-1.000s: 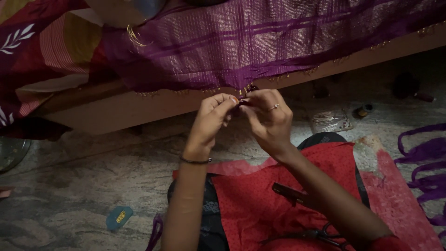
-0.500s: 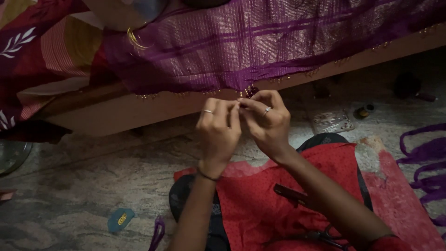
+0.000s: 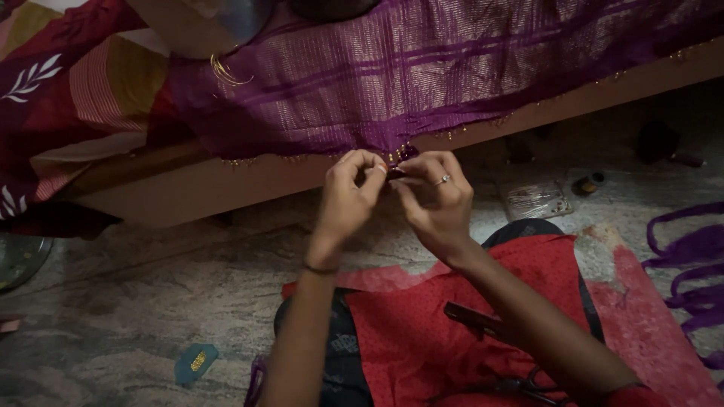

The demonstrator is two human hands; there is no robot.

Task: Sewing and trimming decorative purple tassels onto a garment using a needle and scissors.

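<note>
We've got the shiny purple woven cloth w/ gold-beaded hem (image 3: 452, 75) draped off the wooden bed edge (image 3: 226, 188). Left hand (image 3: 348, 197) & right hand (image 3: 436, 203) both pinch shut on its hem, fingertips nearly touching, right btwn them.

left wrist (image 3: 320, 267): dark thin band | right hand (image 3: 437, 203): ring, probably silver

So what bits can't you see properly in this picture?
Head view:
- What the left hand and right hand pinch at the purple cloth edge: fingers cover it.
- Scissors on the lap: partly behind the right forearm.
- Small clear packet on the floor: contents too small, dim.
</note>
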